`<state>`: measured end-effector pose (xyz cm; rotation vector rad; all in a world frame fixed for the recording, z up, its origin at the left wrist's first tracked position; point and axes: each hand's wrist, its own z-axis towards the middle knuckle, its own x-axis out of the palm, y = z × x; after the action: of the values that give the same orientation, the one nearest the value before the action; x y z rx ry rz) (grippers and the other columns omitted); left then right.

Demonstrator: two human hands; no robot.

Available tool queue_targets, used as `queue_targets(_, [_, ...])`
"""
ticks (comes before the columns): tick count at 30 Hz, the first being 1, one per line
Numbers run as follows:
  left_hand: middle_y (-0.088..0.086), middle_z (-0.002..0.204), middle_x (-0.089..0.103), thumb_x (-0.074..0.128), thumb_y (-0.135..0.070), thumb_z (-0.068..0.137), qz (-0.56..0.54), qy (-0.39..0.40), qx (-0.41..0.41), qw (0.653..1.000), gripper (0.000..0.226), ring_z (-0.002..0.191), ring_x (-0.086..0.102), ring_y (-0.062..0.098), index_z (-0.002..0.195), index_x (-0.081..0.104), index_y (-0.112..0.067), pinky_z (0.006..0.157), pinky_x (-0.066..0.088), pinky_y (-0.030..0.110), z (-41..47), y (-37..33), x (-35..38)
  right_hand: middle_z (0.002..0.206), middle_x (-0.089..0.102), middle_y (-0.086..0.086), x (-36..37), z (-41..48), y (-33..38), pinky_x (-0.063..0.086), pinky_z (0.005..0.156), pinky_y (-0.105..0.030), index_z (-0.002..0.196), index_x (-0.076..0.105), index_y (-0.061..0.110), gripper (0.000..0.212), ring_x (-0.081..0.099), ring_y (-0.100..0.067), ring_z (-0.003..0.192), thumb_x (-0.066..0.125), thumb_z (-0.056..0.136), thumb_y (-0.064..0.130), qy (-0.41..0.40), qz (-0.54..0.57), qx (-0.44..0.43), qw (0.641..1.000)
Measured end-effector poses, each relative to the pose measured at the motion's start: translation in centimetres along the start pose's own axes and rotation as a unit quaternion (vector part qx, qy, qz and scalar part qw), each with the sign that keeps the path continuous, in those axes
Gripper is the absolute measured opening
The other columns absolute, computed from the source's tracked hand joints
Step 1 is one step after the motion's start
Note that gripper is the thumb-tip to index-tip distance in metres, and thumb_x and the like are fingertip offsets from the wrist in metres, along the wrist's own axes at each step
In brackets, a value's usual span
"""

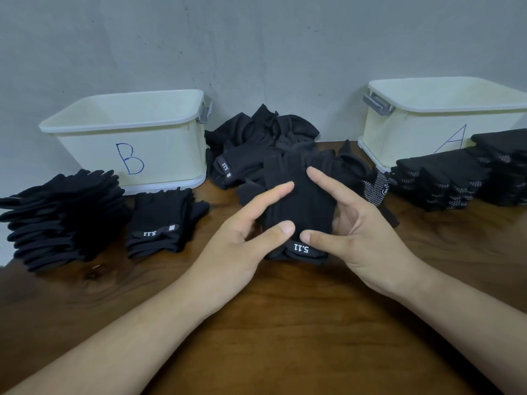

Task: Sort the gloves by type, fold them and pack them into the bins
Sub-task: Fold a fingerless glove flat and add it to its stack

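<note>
The left hand (242,235) and right hand (359,235) pinch a black 5.11 glove (299,206) between them, thumbs on its cuff, likely squaring the fold for the matching stack (162,220) to their left.

a person's left hand (245,235) and right hand (353,232) pinch a black glove (299,206) over the wooden table (285,323), both thumbs near its white 5.11 label. behind it a loose pile (256,143) lies between bin b (128,138) and bin a (422,124). plain stacks (62,218) sit before bin b and dotted stacks (445,181) before bin a.
</note>
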<state>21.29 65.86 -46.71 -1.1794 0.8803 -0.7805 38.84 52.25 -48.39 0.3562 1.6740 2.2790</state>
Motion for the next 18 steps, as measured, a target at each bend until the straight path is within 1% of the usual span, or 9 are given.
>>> queue_targets(6, [-0.014, 0.146, 0.064, 0.068, -0.004, 0.100, 0.003, -0.079, 0.006, 0.997, 0.068, 0.135, 0.059, 0.007, 0.153, 0.052, -0.045, 0.115, 0.044, 0.026, -0.1, -0.3, -0.6, 0.156, 0.056, 0.014, 0.8, 0.2, 0.6, 0.048, 0.115, -0.028, 0.161, 0.041, 0.020, 0.090, 0.052, -0.009, 0.145, 0.072, 0.087, -0.019, 0.000, 0.000, 0.014, 1.000])
queue_targets(9, [-0.017, 0.129, 0.051, 0.068, 0.001, 0.099, 0.019, -0.101, -0.004, 0.995, 0.070, 0.124, 0.041, 0.002, 0.154, 0.052, -0.039, 0.097, 0.049, 0.007, 0.0, -1.1, -1.6, 0.154, 0.058, 0.015, 1.3, 1.1, 1.2, 0.051, 0.110, -0.026, 0.161, 0.043, 0.023, 0.089, 0.056, -0.007, 0.141, 0.074, 0.087, -0.017, -0.005, 0.002, 0.035, 0.999])
queue_targets(10, [-0.025, 0.122, 0.035, 0.068, 0.002, 0.098, 0.025, -0.106, -0.009, 0.994, 0.070, 0.116, 0.028, -0.005, 0.153, 0.053, -0.038, 0.090, 0.019, 0.005, 0.0, -1.4, -2.2, 0.154, 0.058, 0.015, 1.6, 1.6, 1.4, 0.054, 0.106, -0.026, 0.160, 0.044, 0.026, 0.088, 0.059, -0.009, 0.139, 0.074, 0.088, -0.014, -0.004, 0.001, 0.044, 0.999])
queue_targets(12, [-0.031, 0.116, 0.073, 0.070, 0.001, 0.097, 0.041, -0.115, -0.018, 0.992, 0.070, 0.094, 0.068, -0.011, 0.151, 0.055, -0.041, 0.081, 0.041, 0.003, -0.2, -1.8, -4.0, 0.154, 0.058, 0.014, 2.8, 2.8, 1.7, 0.060, 0.097, -0.032, 0.159, 0.046, 0.033, 0.083, 0.066, -0.016, 0.132, 0.074, 0.093, -0.008, -0.002, 0.011, 0.069, 0.998])
queue_targets(14, [-0.027, 0.099, 0.075, 0.071, -0.003, 0.097, 0.050, -0.132, -0.028, 0.990, 0.068, 0.080, 0.066, -0.006, 0.148, 0.056, -0.045, 0.075, 0.042, 0.005, -0.8, -2.0, -6.2, 0.151, 0.060, 0.013, 4.5, 4.3, 1.9, 0.063, 0.095, -0.045, 0.159, 0.046, 0.036, 0.079, 0.071, -0.019, 0.124, 0.072, 0.096, -0.004, 0.007, 0.036, 0.095, 0.995])
queue_targets(15, [-0.013, 0.107, 0.077, 0.072, -0.004, 0.097, 0.050, -0.138, -0.036, 0.989, 0.066, 0.098, 0.072, 0.009, 0.146, 0.057, -0.046, 0.088, 0.047, 0.002, -1.2, -2.1, -7.5, 0.148, 0.062, 0.013, 5.6, 5.2, 2.0, 0.063, 0.095, -0.049, 0.159, 0.047, 0.036, 0.077, 0.072, -0.018, 0.122, 0.072, 0.097, -0.003, 0.009, 0.046, 0.103, 0.994])
queue_targets(16, [-0.026, 0.095, 0.035, 0.073, -0.006, 0.097, 0.041, -0.146, -0.048, 0.987, 0.065, 0.107, 0.027, 0.004, 0.144, 0.058, -0.047, 0.090, 0.016, 0.014, -1.7, -2.4, -8.8, 0.145, 0.064, 0.013, 6.8, 6.1, 2.0, 0.064, 0.093, -0.049, 0.158, 0.048, 0.035, 0.074, 0.073, -0.016, 0.120, 0.072, 0.098, -0.002, 0.011, 0.050, 0.107, 0.993])
queue_targets(17, [-0.023, 0.083, 0.061, 0.075, -0.008, 0.096, 0.038, -0.154, -0.060, 0.985, 0.064, 0.074, 0.059, 0.001, 0.144, 0.060, -0.047, 0.079, 0.041, 0.009, -2.1, -2.5, -10.2, 0.142, 0.066, 0.013, 8.1, 7.1, 2.0, 0.064, 0.091, -0.047, 0.157, 0.050, 0.034, 0.072, 0.073, -0.015, 0.119, 0.072, 0.098, -0.001, 0.013, 0.052, 0.109, 0.993])
queue_targets(18, [-0.012, 0.102, 0.071, 0.075, -0.007, 0.095, 0.026, -0.161, -0.067, 0.984, 0.063, 0.102, 0.074, 0.025, 0.144, 0.061, -0.045, 0.110, 0.048, 0.024, -2.3, -2.6, -11.3, 0.138, 0.067, 0.013, 9.1, 8.0, 2.0, 0.065, 0.089, -0.045, 0.156, 0.051, 0.033, 0.069, 0.074, -0.014, 0.116, 0.072, 0.098, 0.000, 0.011, 0.052, 0.112, 0.992])
